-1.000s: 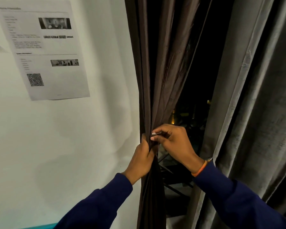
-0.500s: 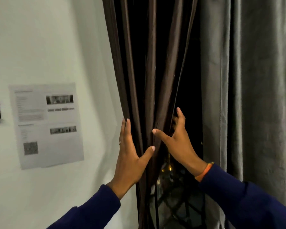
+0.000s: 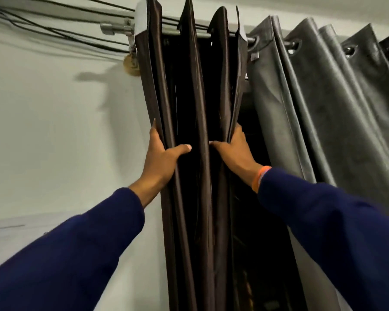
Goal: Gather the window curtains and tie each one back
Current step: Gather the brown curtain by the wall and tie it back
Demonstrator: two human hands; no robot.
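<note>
The brown curtain (image 3: 198, 135) hangs bunched in folds from the rod (image 3: 115, 28) at the window's left edge, against the white wall (image 3: 54, 131). The left hand (image 3: 161, 158) clasps its left folds, thumb across the front, fingers behind. The right hand (image 3: 236, 151) grips the right folds likewise. The grey curtain (image 3: 323, 104) hangs just beside, to the right.

Brown curtain (image 3: 195, 131), grey curtain (image 3: 323, 97), navy sleeves (image 3: 76, 254).
</note>
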